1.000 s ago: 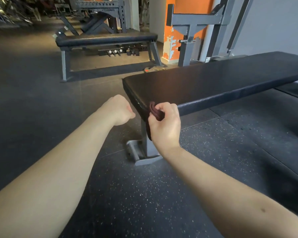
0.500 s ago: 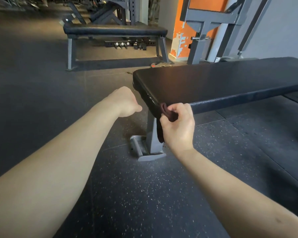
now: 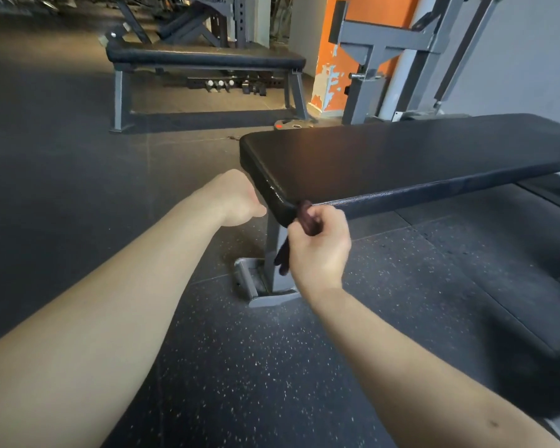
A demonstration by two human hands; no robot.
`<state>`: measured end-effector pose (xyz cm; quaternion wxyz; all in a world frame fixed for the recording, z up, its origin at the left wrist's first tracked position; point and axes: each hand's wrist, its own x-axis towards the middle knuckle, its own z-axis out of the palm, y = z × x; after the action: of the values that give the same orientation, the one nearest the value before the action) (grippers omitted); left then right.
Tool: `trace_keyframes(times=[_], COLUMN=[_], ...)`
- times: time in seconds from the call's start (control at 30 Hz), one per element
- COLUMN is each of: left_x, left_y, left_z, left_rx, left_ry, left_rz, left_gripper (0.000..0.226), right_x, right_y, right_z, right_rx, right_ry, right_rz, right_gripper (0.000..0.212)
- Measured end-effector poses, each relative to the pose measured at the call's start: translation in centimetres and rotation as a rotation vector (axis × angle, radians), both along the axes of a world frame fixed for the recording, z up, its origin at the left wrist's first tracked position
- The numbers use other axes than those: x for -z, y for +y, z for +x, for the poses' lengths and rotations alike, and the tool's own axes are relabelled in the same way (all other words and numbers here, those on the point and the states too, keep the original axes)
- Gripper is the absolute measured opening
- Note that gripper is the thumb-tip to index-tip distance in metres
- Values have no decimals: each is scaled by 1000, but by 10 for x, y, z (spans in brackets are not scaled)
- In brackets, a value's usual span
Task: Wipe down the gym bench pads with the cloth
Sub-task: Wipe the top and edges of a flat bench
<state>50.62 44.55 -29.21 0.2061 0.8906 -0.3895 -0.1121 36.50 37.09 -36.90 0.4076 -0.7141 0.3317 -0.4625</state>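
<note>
The right grip (image 3: pixel 317 250) pinches a soft, limp dark maroon cloth (image 3: pixel 306 218) against the near corner of the black vinyl bench pad (image 3: pixel 401 160). Bunched in the fist, it should wipe firmly. The left grip (image 3: pixel 240 198) hides its fingers.

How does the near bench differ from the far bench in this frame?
The near bench has the right hand pinching a dark cloth against its pad corner; nothing touches the far bench. The near bench shows one central post on a flat foot; the far bench stands on splayed legs at both ends. Both have black pads on grey frames.
</note>
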Motion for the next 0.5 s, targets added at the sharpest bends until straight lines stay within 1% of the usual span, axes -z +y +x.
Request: trace_keyframes(times=[0.03, 0.17, 0.33, 0.37, 0.43, 0.5], left_x=[0, 0, -2, -3, -5, -5], left_y=[-1, 0, 5, 5, 8, 10], left_z=[0, 5, 1, 0, 0, -2], left_rx=[-7, -32, -51, -43, -28, 33], left_ry=[-3, -5, 46, 53, 76, 98], left_rz=[-1, 20, 20, 19, 32, 141], left_gripper=[25, 22, 28, 29, 28, 22], right_x=[1, -2, -13, -12, -8, -1], right_y=[4, 16, -13, -19, -34, -48], right_z=[1, 2, -6, -13, -27, -40], right_rx=[-30, -161, -40, -14, 74, 124], right_ry=[5, 77, 154, 176, 193, 193], right_rz=[-6, -192, -217, -199, -87, -5], right_gripper=[16, 13, 19, 20, 21, 18])
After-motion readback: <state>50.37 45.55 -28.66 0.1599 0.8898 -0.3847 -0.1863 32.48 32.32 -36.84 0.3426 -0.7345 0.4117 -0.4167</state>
